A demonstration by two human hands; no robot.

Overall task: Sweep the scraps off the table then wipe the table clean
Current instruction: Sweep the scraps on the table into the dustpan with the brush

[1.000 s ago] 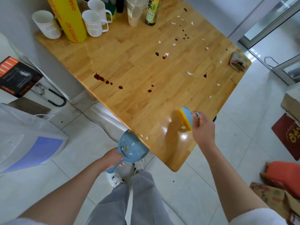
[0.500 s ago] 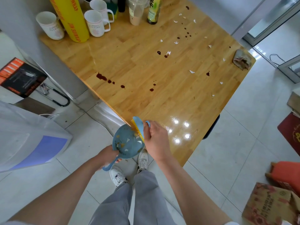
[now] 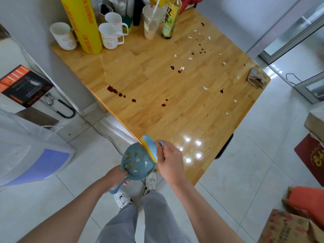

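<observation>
My left hand (image 3: pixel 114 178) grips the handle of a blue dustpan (image 3: pixel 137 163) held just below the near edge of the wooden table (image 3: pixel 152 81). White and brown scraps lie in the pan. My right hand (image 3: pixel 169 160) holds a blue brush with a yellow edge (image 3: pixel 149 148) against the pan's rim at the table edge. White scraps (image 3: pixel 205 88) and dark brown spots (image 3: pixel 112 89) are scattered over the table. A crumpled brownish rag (image 3: pixel 256 78) lies at the table's right corner.
Mugs (image 3: pixel 63 36), a yellow roll (image 3: pixel 81 23), a plastic cup (image 3: pixel 151 21) and a bottle (image 3: pixel 170 20) crowd the far corner. Cardboard boxes (image 3: pixel 287 227) and an orange object (image 3: pixel 306 202) sit on the tiled floor at right. My feet are under the pan.
My right hand swept the brush leftward along the table's near edge to the dustpan and now holds it against the pan's rim. More scraps lie in the pan.
</observation>
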